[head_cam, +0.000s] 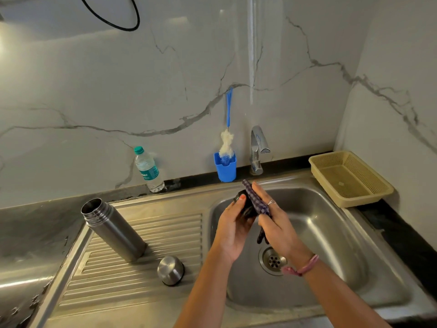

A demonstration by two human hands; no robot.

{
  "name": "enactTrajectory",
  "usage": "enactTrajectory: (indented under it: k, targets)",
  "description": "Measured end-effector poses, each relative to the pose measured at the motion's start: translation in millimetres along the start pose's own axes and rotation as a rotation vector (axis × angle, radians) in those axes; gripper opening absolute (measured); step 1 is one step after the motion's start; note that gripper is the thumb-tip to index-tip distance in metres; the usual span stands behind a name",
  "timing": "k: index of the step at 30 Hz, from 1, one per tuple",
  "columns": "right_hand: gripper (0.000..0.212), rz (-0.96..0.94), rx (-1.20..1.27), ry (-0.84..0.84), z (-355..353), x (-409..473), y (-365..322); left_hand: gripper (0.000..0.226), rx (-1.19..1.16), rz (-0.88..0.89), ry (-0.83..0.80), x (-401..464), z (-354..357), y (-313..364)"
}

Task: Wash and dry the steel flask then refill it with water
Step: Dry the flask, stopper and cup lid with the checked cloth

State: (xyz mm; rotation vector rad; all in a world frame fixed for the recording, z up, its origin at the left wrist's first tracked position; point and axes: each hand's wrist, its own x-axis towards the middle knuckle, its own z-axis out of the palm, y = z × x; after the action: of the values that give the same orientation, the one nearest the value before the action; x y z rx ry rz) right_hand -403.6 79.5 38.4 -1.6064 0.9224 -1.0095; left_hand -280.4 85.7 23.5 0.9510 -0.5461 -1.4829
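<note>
Steel flask, open-mouthed and upright on the ribbed drainboard, stands well to the left of the fingers. Its steel cup lid rests mouth-down on the same drainboard, below and left of the hands, apart from the flask. A plastic water bottle stands at the back edge of the desk, far left of the fingers and behind the flask.

Risk, judged from this arrangement: the flask stands on grooved, probably wet steel, so a careless reach across could tip it. The small dark part is held over the sink basin; a slip would drop it toward the drain. If this part goes back damp, the drying step is incomplete.

Left hand: fingers curled closely around a small dark round part, likely the flask's inner stopper, thumb pressed on its upper edge. Right hand: fingers nearly straight, pressing a checked cloth flat against the part; one end of the cloth hangs below the palm.

Behind the fingers stand a blue holder with a bottle brush and, just right, the tap, with no water visibly running. A beige basket sits far right.
</note>
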Motion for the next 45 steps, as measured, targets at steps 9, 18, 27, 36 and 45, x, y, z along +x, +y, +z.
enactTrajectory:
  k: [9, 18, 27, 36, 45]
  targets:
    - [0.055, 0.082, 0.080, 0.029, -2, 6, 3, 0.033, 0.049, -0.003, -0.053, 2, 1, 3]
    - [0.063, 0.076, 0.133, 0.055, -2, 6, 4, 0.038, -0.029, -0.019, 0.018, 2, -1, 3]
    - [0.063, 0.053, 0.059, 0.057, 1, 4, 5, 0.033, 0.043, -0.053, 0.040, 4, 8, 6]
    - [0.062, 0.153, 0.145, 0.108, -3, 9, 5, 0.025, -0.065, -0.061, 0.047, 1, 9, 4]
    - [0.061, 0.101, 0.087, 0.070, -6, 6, -4, 0.040, -0.082, -0.063, 0.077, 0, 9, 5]
